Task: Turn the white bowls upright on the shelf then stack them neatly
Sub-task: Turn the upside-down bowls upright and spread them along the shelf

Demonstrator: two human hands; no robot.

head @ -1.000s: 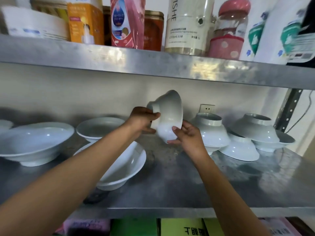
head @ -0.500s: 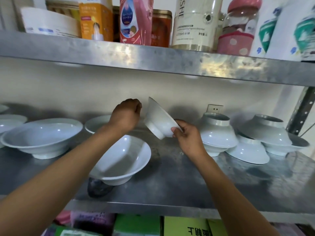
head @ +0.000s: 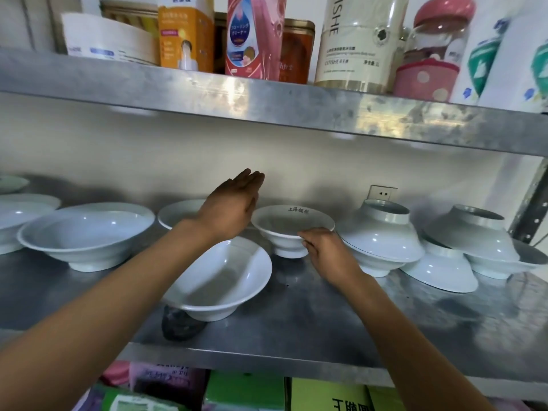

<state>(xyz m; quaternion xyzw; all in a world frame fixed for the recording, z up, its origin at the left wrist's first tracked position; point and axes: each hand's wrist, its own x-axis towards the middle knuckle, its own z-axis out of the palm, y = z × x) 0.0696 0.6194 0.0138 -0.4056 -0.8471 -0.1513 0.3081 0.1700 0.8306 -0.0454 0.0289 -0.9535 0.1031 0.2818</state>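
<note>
A small white bowl [head: 292, 225] with dark characters inside its rim stands upright on the steel shelf [head: 311, 321]. My right hand [head: 324, 247] grips its near rim. My left hand [head: 234, 203] hovers flat and empty just left of it, fingers stretched toward the wall. Upright white bowls stand in front [head: 225, 277], at the left [head: 86, 232] and behind my left wrist [head: 178, 212]. To the right, several white bowls lie upside down: one [head: 382, 229] on an upright bowl, another [head: 471, 232] further right, and a tilted one [head: 441, 266] between them.
More white dishes [head: 17, 209] sit at the far left. A dark lump [head: 179, 323] lies under the front bowl. An upper shelf [head: 267, 99] carries bottles, tins and jars. A wall socket [head: 382, 193] and a metal upright [head: 530, 203] are at the right. Packages lie below.
The small bowl went from tilted in both hands to upright on the shelf. My left hand let go and opened flat; my right hand stays on the rim.
</note>
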